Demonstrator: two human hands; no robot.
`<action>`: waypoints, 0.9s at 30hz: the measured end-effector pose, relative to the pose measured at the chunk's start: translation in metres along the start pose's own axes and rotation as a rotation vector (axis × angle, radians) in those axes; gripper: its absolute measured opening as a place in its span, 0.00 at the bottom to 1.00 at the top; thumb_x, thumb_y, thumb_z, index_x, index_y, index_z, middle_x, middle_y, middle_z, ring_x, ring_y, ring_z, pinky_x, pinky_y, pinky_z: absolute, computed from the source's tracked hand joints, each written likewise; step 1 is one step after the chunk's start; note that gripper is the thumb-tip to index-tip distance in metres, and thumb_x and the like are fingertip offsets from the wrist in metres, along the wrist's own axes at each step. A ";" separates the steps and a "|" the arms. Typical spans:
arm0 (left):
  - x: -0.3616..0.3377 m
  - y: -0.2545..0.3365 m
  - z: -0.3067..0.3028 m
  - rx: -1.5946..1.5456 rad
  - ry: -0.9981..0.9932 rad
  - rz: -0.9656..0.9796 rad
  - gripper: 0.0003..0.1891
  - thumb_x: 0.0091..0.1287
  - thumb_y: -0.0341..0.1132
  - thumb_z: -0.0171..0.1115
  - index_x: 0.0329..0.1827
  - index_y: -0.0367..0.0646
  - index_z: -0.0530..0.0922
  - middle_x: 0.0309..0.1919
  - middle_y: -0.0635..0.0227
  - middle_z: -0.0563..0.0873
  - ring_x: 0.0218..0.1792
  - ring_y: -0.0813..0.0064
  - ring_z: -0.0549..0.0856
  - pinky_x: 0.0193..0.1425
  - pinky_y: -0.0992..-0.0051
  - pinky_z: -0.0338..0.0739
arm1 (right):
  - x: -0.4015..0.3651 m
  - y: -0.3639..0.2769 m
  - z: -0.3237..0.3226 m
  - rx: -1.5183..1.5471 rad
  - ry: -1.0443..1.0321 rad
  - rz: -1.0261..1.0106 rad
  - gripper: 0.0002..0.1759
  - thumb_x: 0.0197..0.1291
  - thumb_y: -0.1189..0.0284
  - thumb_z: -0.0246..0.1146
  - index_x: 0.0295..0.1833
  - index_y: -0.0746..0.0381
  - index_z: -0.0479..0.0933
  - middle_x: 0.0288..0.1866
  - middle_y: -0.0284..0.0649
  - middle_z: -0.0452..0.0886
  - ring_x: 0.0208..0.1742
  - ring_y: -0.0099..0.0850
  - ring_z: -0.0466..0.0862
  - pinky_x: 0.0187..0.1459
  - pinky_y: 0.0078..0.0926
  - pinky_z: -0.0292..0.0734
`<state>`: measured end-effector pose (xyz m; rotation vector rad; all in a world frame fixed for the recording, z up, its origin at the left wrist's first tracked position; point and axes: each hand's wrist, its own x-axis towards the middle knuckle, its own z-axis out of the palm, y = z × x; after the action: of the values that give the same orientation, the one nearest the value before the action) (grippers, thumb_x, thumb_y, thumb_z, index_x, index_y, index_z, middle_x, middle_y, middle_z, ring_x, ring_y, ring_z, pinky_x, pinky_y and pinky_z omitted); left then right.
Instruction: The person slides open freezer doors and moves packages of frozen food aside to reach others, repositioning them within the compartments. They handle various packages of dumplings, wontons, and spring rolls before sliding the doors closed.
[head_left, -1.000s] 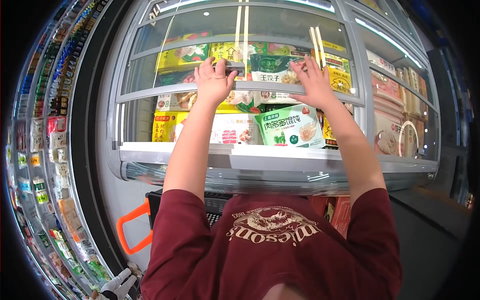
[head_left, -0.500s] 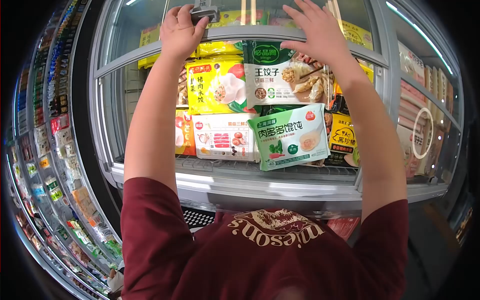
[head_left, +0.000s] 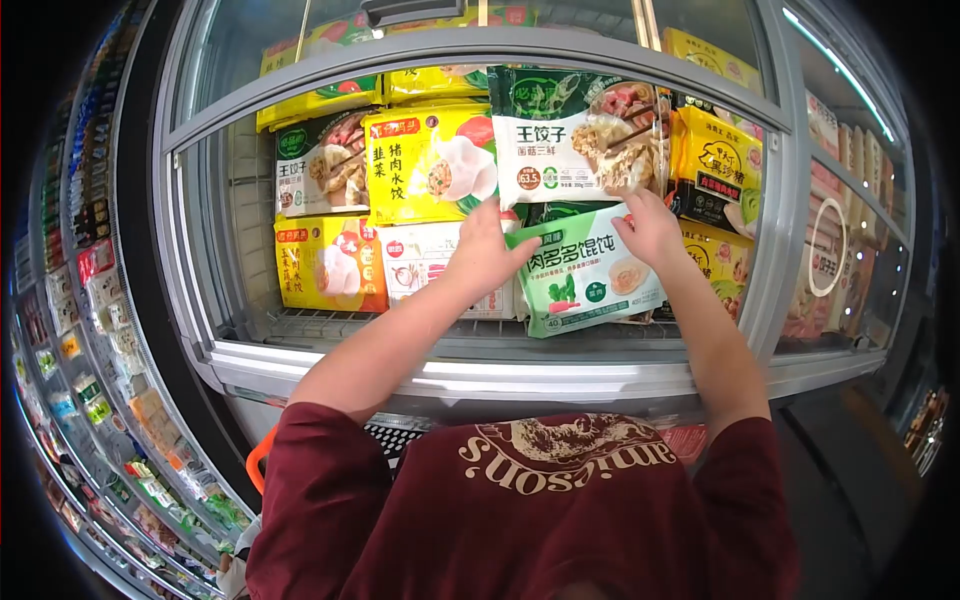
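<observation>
A green and white bag of wontons [head_left: 575, 290] lies tilted against the front of the stacked packs inside a glass-lidded freezer. At its upper left corner is my left hand [head_left: 488, 255], fingers stretched up and thumb spread over the bag's edge. My right hand [head_left: 648, 228] is at the bag's upper right, with thumb on its front and fingers apart above its top edge. Neither hand visibly grips the bag. Behind it sits a green and white pack of dumplings [head_left: 545, 135]. A white pack [head_left: 415, 270] is partly covered by my left hand and forearm.
Yellow dumpling packs [head_left: 430, 165] fill the freezer at left, with black and yellow packs [head_left: 715, 175] at right. The lid's grey frame [head_left: 480, 45] crosses above the opening, and a metal front rail [head_left: 480, 380] runs below. Stocked shelves [head_left: 120, 400] stand at far left.
Both hands have come down from the freezer lid to the bag of wontons. The lid's frame now appears higher in view, and more packs show at the left.
</observation>
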<state>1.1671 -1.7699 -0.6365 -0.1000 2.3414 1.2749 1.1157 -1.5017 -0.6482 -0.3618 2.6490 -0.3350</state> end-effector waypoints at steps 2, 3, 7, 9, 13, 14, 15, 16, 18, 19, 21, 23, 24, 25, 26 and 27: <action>0.005 -0.023 0.019 -0.207 -0.660 -0.582 0.42 0.56 0.56 0.58 0.59 0.26 0.58 0.52 0.44 0.71 0.53 0.55 0.73 0.52 0.61 0.71 | -0.010 0.028 0.005 -0.036 0.002 0.079 0.25 0.48 0.63 0.62 0.53 0.59 0.70 0.50 0.45 0.73 0.52 0.43 0.73 0.49 0.36 0.70; 0.003 -0.032 0.023 -0.265 -0.840 -0.650 0.43 0.56 0.59 0.57 0.60 0.27 0.58 0.52 0.45 0.72 0.52 0.57 0.75 0.51 0.61 0.73 | -0.010 0.038 0.008 -0.055 0.005 0.111 0.26 0.48 0.62 0.62 0.53 0.59 0.70 0.49 0.45 0.73 0.51 0.43 0.74 0.48 0.36 0.70; 0.007 -0.033 0.051 -0.448 -0.714 -0.582 0.36 0.59 0.56 0.55 0.59 0.33 0.64 0.49 0.50 0.74 0.46 0.61 0.78 0.44 0.67 0.77 | 0.000 0.039 0.005 -0.149 -0.203 0.224 0.28 0.45 0.58 0.63 0.52 0.59 0.71 0.49 0.46 0.74 0.48 0.42 0.76 0.48 0.34 0.72; 0.018 -0.041 0.075 -0.355 -0.622 -0.521 0.33 0.60 0.52 0.56 0.57 0.32 0.65 0.48 0.52 0.74 0.46 0.64 0.78 0.43 0.69 0.77 | -0.005 0.031 -0.018 -0.198 -0.506 0.343 0.28 0.44 0.58 0.64 0.51 0.59 0.72 0.48 0.46 0.75 0.48 0.42 0.77 0.48 0.34 0.72; 0.028 -0.048 0.098 -0.344 -0.527 -0.460 0.23 0.58 0.45 0.61 0.43 0.33 0.68 0.35 0.56 0.79 0.32 0.69 0.82 0.26 0.74 0.79 | -0.009 0.042 -0.003 -0.345 -0.699 0.435 0.26 0.43 0.58 0.65 0.50 0.57 0.74 0.48 0.47 0.76 0.50 0.40 0.76 0.51 0.34 0.71; 0.031 -0.040 0.089 -0.312 -0.564 -0.464 0.23 0.57 0.44 0.61 0.44 0.32 0.68 0.36 0.55 0.79 0.32 0.69 0.82 0.25 0.74 0.79 | -0.010 0.041 -0.003 -0.319 -0.648 0.389 0.26 0.43 0.58 0.65 0.50 0.56 0.75 0.49 0.46 0.76 0.50 0.39 0.76 0.51 0.34 0.70; 0.027 -0.031 0.081 -0.294 -0.582 -0.523 0.26 0.56 0.44 0.63 0.48 0.31 0.68 0.38 0.53 0.79 0.33 0.67 0.82 0.25 0.73 0.81 | -0.010 0.040 -0.003 -0.294 -0.594 0.342 0.26 0.43 0.58 0.65 0.50 0.55 0.75 0.49 0.46 0.76 0.51 0.38 0.76 0.52 0.34 0.70; 0.024 -0.038 0.083 -0.286 -0.573 -0.510 0.26 0.56 0.44 0.63 0.49 0.31 0.68 0.39 0.54 0.79 0.33 0.68 0.82 0.27 0.73 0.81 | -0.010 0.043 0.002 -0.217 -0.562 0.293 0.27 0.43 0.58 0.65 0.51 0.54 0.74 0.50 0.45 0.76 0.51 0.38 0.76 0.52 0.33 0.70; 0.020 -0.060 0.087 -0.271 -0.552 -0.480 0.27 0.57 0.45 0.62 0.50 0.31 0.68 0.41 0.55 0.79 0.34 0.68 0.82 0.29 0.74 0.80 | -0.009 0.052 0.012 -0.066 -0.492 0.193 0.28 0.42 0.58 0.66 0.52 0.53 0.74 0.51 0.44 0.76 0.52 0.38 0.75 0.52 0.33 0.70; 0.021 -0.049 0.072 -0.290 -0.574 -0.499 0.28 0.56 0.44 0.63 0.52 0.31 0.67 0.43 0.54 0.79 0.35 0.68 0.82 0.29 0.74 0.80 | -0.008 0.048 0.011 -0.070 -0.503 0.221 0.28 0.42 0.58 0.66 0.52 0.53 0.74 0.51 0.44 0.75 0.53 0.39 0.75 0.52 0.32 0.69; 0.024 -0.048 0.076 -0.252 -0.576 -0.512 0.28 0.57 0.44 0.63 0.52 0.31 0.67 0.43 0.54 0.79 0.36 0.68 0.82 0.30 0.74 0.81 | -0.008 0.041 0.007 -0.077 -0.525 0.280 0.28 0.43 0.58 0.65 0.53 0.54 0.73 0.52 0.44 0.75 0.54 0.39 0.74 0.53 0.32 0.69; 0.025 -0.048 0.083 -0.221 -0.592 -0.504 0.29 0.56 0.44 0.63 0.52 0.30 0.67 0.43 0.54 0.79 0.36 0.67 0.83 0.29 0.73 0.81 | -0.002 0.040 -0.006 -0.131 -0.687 0.294 0.29 0.48 0.53 0.60 0.52 0.60 0.73 0.51 0.49 0.75 0.52 0.43 0.75 0.52 0.32 0.69; 0.025 -0.049 0.086 -0.209 -0.607 -0.488 0.30 0.56 0.45 0.63 0.52 0.29 0.66 0.43 0.53 0.79 0.35 0.66 0.83 0.27 0.73 0.81 | 0.001 0.040 -0.010 -0.160 -0.769 0.301 0.30 0.50 0.51 0.58 0.51 0.63 0.73 0.51 0.52 0.75 0.51 0.45 0.75 0.52 0.32 0.69; 0.025 -0.045 0.085 -0.198 -0.619 -0.474 0.30 0.55 0.45 0.64 0.52 0.28 0.66 0.43 0.53 0.79 0.35 0.65 0.83 0.25 0.72 0.81 | 0.002 0.041 -0.012 -0.120 -0.729 0.320 0.30 0.51 0.50 0.56 0.51 0.63 0.73 0.50 0.51 0.76 0.51 0.45 0.75 0.52 0.33 0.69; 0.026 -0.042 0.082 -0.192 -0.666 -0.490 0.30 0.56 0.45 0.63 0.53 0.29 0.65 0.44 0.53 0.78 0.36 0.65 0.83 0.26 0.73 0.81 | 0.002 0.041 -0.012 -0.077 -0.690 0.338 0.30 0.52 0.48 0.54 0.50 0.63 0.73 0.49 0.51 0.76 0.51 0.45 0.76 0.51 0.33 0.69; 0.027 -0.039 0.079 -0.185 -0.713 -0.506 0.30 0.57 0.45 0.62 0.54 0.29 0.65 0.46 0.52 0.77 0.38 0.66 0.82 0.28 0.74 0.80 | 0.002 0.041 -0.012 -0.033 -0.652 0.357 0.31 0.54 0.47 0.52 0.50 0.63 0.74 0.48 0.51 0.77 0.50 0.45 0.76 0.51 0.33 0.69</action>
<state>1.1831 -1.7243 -0.7148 -0.2356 1.4695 1.0376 1.1002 -1.4615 -0.6511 0.0074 2.0222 -0.0408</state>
